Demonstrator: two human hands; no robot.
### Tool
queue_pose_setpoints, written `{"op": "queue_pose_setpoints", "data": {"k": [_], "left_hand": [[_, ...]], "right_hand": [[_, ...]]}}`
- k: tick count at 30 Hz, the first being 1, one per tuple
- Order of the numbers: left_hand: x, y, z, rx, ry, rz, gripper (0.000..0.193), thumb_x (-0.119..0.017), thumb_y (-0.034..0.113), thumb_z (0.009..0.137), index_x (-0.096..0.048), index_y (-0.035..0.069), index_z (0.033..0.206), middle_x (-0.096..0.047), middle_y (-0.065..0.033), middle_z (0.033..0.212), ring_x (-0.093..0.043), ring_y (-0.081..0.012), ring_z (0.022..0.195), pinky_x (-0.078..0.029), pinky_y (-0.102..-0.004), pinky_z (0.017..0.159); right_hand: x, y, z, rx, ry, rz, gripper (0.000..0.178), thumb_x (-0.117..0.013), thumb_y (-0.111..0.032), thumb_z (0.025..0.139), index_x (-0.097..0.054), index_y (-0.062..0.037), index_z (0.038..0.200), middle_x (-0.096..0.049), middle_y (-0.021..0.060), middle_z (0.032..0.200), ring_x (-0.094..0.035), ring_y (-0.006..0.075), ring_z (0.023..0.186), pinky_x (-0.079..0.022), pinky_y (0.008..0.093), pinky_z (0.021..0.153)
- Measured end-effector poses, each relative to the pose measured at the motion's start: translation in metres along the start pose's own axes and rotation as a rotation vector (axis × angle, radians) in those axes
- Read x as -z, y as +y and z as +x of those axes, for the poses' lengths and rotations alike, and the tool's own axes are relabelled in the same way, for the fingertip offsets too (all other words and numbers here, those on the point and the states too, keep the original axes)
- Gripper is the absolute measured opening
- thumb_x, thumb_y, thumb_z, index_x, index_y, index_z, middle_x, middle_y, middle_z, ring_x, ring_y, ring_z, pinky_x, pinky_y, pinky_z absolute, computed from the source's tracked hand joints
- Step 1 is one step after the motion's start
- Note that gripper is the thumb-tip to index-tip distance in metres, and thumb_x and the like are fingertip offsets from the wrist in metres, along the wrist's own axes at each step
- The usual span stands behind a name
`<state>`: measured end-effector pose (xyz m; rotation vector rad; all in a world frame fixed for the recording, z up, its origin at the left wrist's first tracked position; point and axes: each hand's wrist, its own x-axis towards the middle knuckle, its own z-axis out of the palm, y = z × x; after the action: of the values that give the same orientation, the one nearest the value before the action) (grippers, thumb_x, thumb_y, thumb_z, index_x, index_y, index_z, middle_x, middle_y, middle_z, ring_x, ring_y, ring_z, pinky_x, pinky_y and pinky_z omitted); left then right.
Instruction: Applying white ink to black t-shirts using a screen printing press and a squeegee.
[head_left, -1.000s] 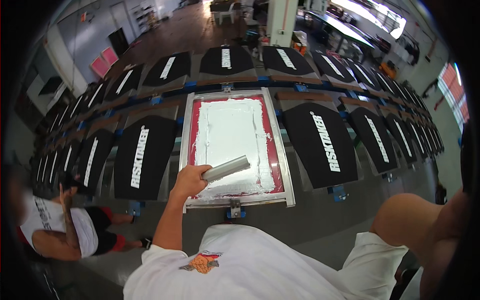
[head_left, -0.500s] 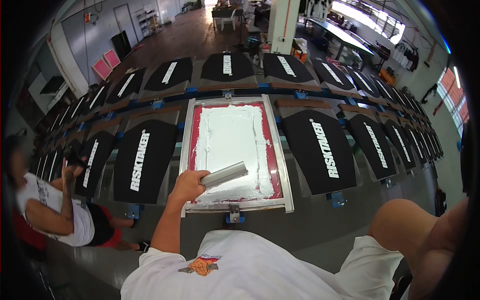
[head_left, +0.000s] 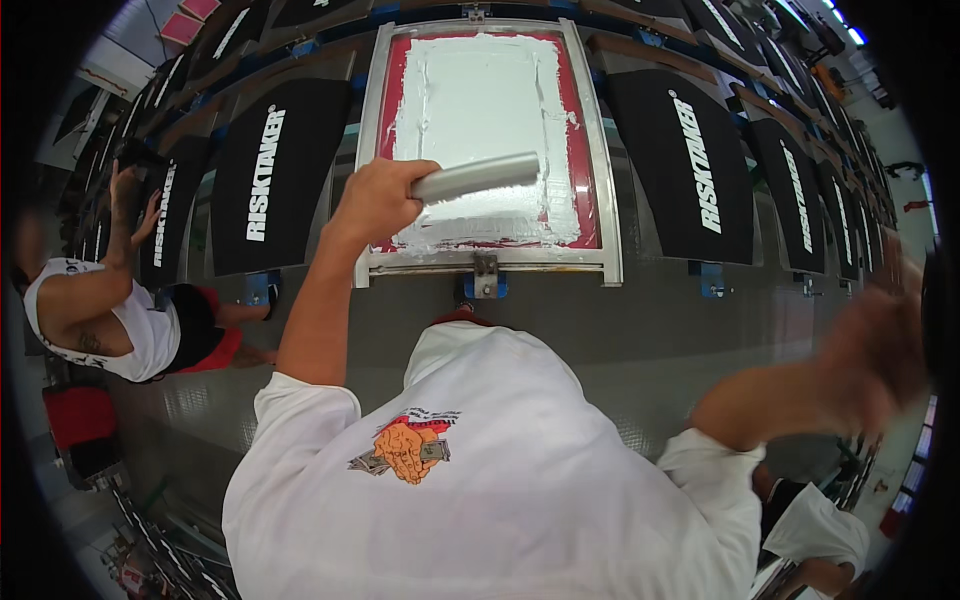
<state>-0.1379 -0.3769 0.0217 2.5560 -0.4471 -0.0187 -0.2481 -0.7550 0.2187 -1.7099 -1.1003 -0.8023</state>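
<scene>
At the near end of the printing screen [head_left: 484,262], we found the left hand [head_left: 377,200] clenched around the handle end of a grey squeegee [head_left: 478,177], its blade lying across white ink. We judged the ink stroke to be in hand; the next move called for even pressure along the mesh. The screen showed a thick white coat inside a red border, framed in metal, with black printed garments [head_left: 268,175] alongside. The right hand [head_left: 868,352] was blurred, off to the side; its grip we could not tell.
</scene>
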Motion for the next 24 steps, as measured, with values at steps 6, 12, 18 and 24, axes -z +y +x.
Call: {"op": "queue_pose_setpoints", "data": {"k": [6, 12, 18, 24], "left_hand": [[-0.048, -0.013, 0.002, -0.040, -0.199, 0.062, 0.039, -0.057, 0.003, 0.065, -0.068, 0.016, 0.099, -0.068, -0.0098, 0.086, -0.064, -0.0304, 0.082, -0.051, -0.0405, 0.072], [-0.051, -0.004, 0.024, -0.029, -0.308, 0.105, 0.031, -0.059, 0.004, 0.065, -0.067, 0.015, 0.093, -0.067, -0.0108, 0.082, -0.064, -0.0312, 0.081, -0.051, -0.0406, 0.071], [-0.080, -0.042, -0.058, -0.050, 0.097, 0.205, 0.008, -0.058, 0.006, 0.069, -0.059, 0.006, 0.077, -0.058, -0.0079, 0.071, -0.059, -0.0252, 0.071, -0.029, -0.0613, 0.101], [-0.097, -0.135, 0.129, -0.267, 0.363, 0.302, 0.009, -0.053, 0.003, 0.070, -0.058, 0.006, 0.077, -0.059, -0.0126, 0.066, -0.060, -0.0281, 0.063, -0.033, -0.0518, 0.100]], "right_hand": [[-0.142, 0.102, -0.083, -0.657, -0.259, -0.191, 0.065, -0.084, -0.012, 0.061, -0.057, -0.0042, 0.120, -0.061, 0.0108, 0.113, -0.058, 0.0249, 0.106, -0.044, 0.0334, 0.094], [-0.204, 0.190, -0.133, -0.678, -0.887, -0.475, 0.037, -0.076, -0.018, 0.067, -0.061, -0.0080, 0.099, -0.064, 0.0124, 0.096, -0.063, 0.0315, 0.089, -0.052, 0.0426, 0.073], [-0.225, 0.151, -0.185, -0.590, -0.667, -0.590, 0.018, -0.057, -0.005, 0.073, -0.064, -0.0129, 0.087, -0.066, 0.0068, 0.074, -0.064, 0.0232, 0.065, -0.050, 0.0370, 0.052], [-0.246, 0.346, -0.129, -0.605, -0.651, -0.815, 0.016, -0.052, -0.014, 0.083, -0.066, -0.0162, 0.090, -0.067, 0.0070, 0.079, -0.067, 0.0236, 0.071, -0.054, 0.0365, 0.057]]}}
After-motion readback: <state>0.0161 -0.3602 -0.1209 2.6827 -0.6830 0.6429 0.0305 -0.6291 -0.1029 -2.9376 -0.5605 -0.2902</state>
